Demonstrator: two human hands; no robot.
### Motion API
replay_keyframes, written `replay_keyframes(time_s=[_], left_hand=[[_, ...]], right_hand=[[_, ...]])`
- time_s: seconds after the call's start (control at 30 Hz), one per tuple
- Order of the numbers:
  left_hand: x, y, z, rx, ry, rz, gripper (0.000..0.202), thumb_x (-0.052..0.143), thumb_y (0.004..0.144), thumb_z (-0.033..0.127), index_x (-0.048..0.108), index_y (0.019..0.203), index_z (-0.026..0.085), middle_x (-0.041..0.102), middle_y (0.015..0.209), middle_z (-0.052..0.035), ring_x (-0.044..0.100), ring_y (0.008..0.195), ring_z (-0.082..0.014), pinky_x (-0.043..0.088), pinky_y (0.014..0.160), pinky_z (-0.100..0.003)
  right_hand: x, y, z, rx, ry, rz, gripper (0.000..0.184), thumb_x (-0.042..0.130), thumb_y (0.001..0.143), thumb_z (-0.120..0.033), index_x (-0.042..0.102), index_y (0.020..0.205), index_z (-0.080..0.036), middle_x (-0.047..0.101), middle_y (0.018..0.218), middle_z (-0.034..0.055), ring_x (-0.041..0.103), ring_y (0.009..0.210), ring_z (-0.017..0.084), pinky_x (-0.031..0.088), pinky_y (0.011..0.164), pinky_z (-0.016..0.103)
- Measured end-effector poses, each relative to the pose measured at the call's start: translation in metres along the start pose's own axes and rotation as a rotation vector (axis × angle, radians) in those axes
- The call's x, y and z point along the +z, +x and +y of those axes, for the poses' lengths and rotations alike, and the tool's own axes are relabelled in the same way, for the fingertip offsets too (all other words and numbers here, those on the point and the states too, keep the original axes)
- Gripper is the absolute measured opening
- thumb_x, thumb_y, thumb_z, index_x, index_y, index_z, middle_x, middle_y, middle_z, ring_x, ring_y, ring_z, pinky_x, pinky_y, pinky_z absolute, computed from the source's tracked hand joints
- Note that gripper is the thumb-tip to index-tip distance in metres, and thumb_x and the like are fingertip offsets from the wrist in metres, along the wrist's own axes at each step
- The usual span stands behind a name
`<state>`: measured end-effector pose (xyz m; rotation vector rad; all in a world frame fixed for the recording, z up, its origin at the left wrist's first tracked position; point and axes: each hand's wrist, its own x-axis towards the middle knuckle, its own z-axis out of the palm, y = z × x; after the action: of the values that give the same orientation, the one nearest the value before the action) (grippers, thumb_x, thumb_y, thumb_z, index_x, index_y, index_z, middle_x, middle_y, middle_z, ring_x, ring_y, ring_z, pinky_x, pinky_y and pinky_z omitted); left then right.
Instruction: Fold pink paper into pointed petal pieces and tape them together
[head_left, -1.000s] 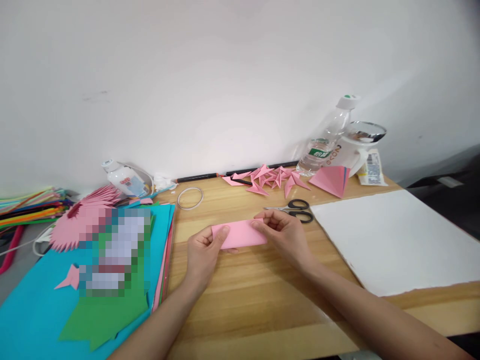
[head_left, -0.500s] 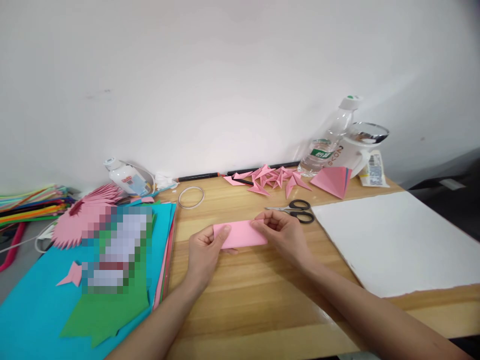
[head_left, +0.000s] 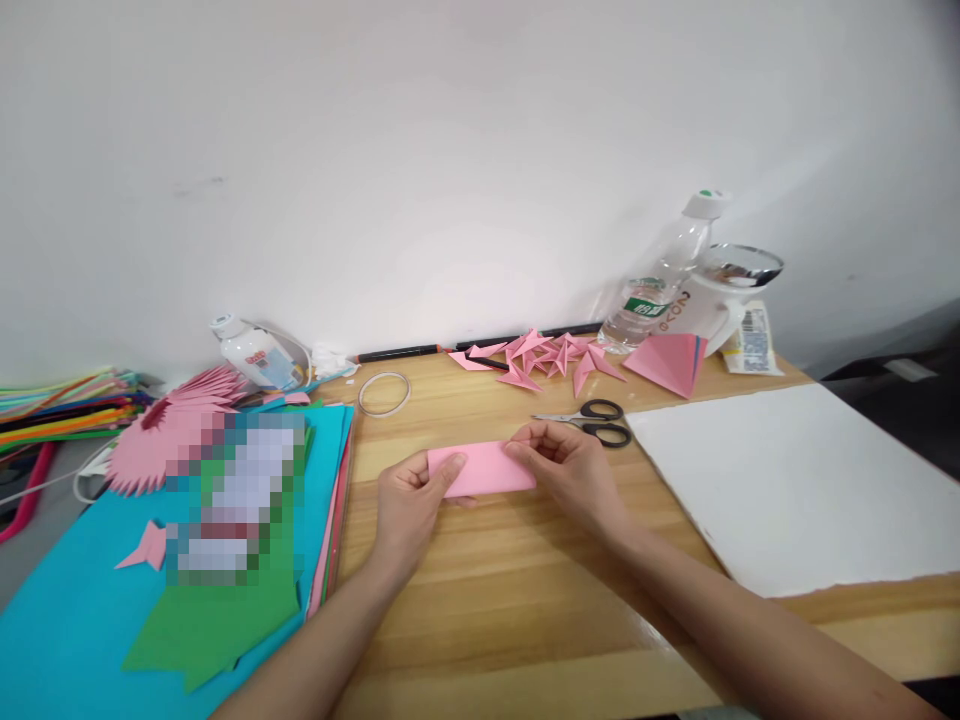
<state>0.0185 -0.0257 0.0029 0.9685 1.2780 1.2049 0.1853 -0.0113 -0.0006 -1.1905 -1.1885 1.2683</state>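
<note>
A pink paper rectangle (head_left: 486, 470), apparently folded, is held level between my two hands over the wooden table (head_left: 480, 620). My left hand (head_left: 414, 500) pinches its left end, thumb on top and fingers beneath. At the right end, the thumb and fingertips of my right hand (head_left: 566, 475) close on the upper corner. Just behind the right hand lie black-handled scissors (head_left: 604, 422). Several folded pink paper pieces (head_left: 540, 355) are heaped farther back, near the wall.
On the left, blue paper sheets (head_left: 67, 620) carry green paper (head_left: 225, 630) and a pink pleated form (head_left: 176, 425). A white board (head_left: 802, 490) lies right. Behind stand a water bottle (head_left: 652, 285), a mug (head_left: 724, 305) and a white bottle (head_left: 259, 355). A ring (head_left: 385, 394) lies mid-table.
Both hands hold the pink paper in nearly the same pose. The whole view has shifted very slightly; nothing was let go or picked up.
</note>
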Motion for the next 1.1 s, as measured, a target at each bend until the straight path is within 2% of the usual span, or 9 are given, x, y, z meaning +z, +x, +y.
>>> replay_keyframes(time_s=[0.13,0.6,0.9,1.1], left_hand=[[0.0007,-0.0002,0.0021,-0.002,-0.001,0.009,0.026,0.074,0.059,0.034,0.071,0.073,0.012,0.067,0.061,-0.0014,0.057,0.054,-0.0125,0.051,0.044,-0.023],[0.0007,0.0002,0.0020,-0.008,-0.002,0.010,0.028,0.075,0.058,0.035,0.069,0.072,0.011,0.067,0.062,-0.0019,0.057,0.054,-0.0136,0.050,0.045,-0.023],[-0.0042,0.0030,-0.0047,0.026,-0.034,-0.003,0.032,0.073,0.061,0.037,0.066,0.081,0.014,0.064,0.063,0.0005,0.055,0.053,-0.0118,0.048,0.044,-0.022],[-0.0042,0.0031,-0.0038,0.028,-0.030,0.010,0.024,0.073,0.062,0.034,0.066,0.072,0.013,0.063,0.061,0.0004,0.055,0.056,-0.0107,0.044,0.054,-0.021]], right_hand=[[-0.0001,0.0001,0.0006,-0.001,0.009,-0.001,0.025,0.068,0.067,-0.037,0.058,0.066,-0.014,0.054,0.061,-0.0009,0.046,0.055,0.009,0.035,0.050,0.020],[0.0003,0.0000,0.0004,-0.003,-0.004,0.001,0.030,0.068,0.066,-0.042,0.057,0.067,-0.015,0.056,0.063,0.0013,0.048,0.055,0.011,0.037,0.049,0.021],[0.0006,-0.0010,-0.0007,0.004,-0.013,0.011,0.033,0.070,0.063,-0.045,0.060,0.068,-0.014,0.054,0.058,-0.0005,0.046,0.052,0.010,0.036,0.047,0.021],[-0.0007,0.0002,0.0006,-0.012,-0.027,0.026,0.033,0.071,0.062,-0.044,0.061,0.070,-0.014,0.052,0.057,-0.0013,0.045,0.051,0.010,0.035,0.046,0.021]])
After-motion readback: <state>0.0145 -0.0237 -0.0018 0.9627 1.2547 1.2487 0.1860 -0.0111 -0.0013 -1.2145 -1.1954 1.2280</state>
